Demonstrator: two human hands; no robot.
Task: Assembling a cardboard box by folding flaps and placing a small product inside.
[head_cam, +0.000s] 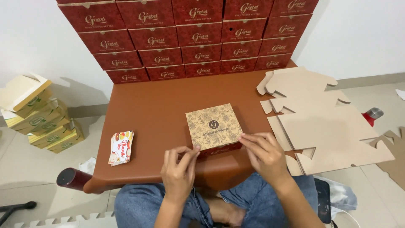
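Both of your hands are at the near edge of a small square box (pixel 214 127), which sits on the brown table (pixel 147 105) right in front of you, closer to your lap than to the stack behind it. The box has a tan patterned lid with a round dark emblem at its middle, and a red base shows as a thin strip along its near side. Your left hand (pixel 179 169) pinches the near left corner, thumb and forefinger closed on the lid's edge, the other fingers curled under. Your right hand (pixel 265 154) rests on the near right corner, fingertips pressed along the lid's front edge in a narrow grip; whether the thumb is under the edge, you cannot tell from this view. To the left of the box, well apart from it, lies a small stack of colourful cards (pixel 121 147) on the table. To the right, overlapping the table's edge, lies a pile of flat unfolded cardboard blanks (pixel 325 126), just beside your right hand. At the far end of the table, against the white wall, a wall of red closed boxes (pixel 190 38) stands stacked in rows. On the floor to your left sits a leaning stack of yellow and green boxes (pixel 46 122).
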